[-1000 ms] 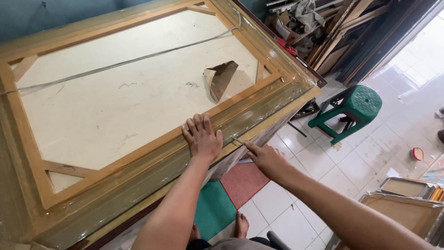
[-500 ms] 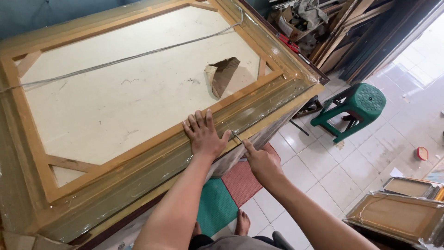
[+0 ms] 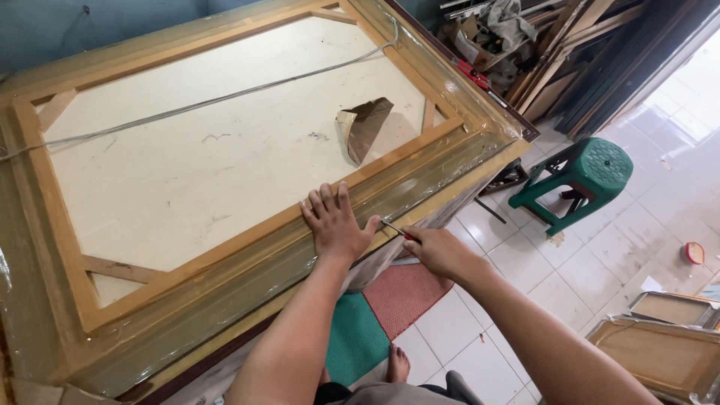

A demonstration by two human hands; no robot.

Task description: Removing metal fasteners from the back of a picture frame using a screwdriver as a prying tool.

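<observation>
A large wooden picture frame (image 3: pixel 225 247) lies face down on a table, its moulding wrapped in clear plastic, with a pale backing board (image 3: pixel 210 150) inside wooden stretcher bars. My left hand (image 3: pixel 335 221) presses flat on the near edge of the frame, fingers spread. Just to its right, my right hand (image 3: pixel 439 251) grips a small tool with a red handle (image 3: pixel 396 229). The tool's thin metal tip touches the plastic-wrapped edge beside my left thumb.
A folded brown paper scrap (image 3: pixel 364 126) and a long grey cord (image 3: pixel 210 101) lie on the backing board. A green plastic stool (image 3: pixel 585 180) stands on the white tiled floor at right. More frames (image 3: pixel 660 352) lie at lower right; timber strips lean at upper right.
The view has shifted slightly. My right hand with the tool has crept closer to my left hand along the frame's near edge. My left hand stays pressed in place.
</observation>
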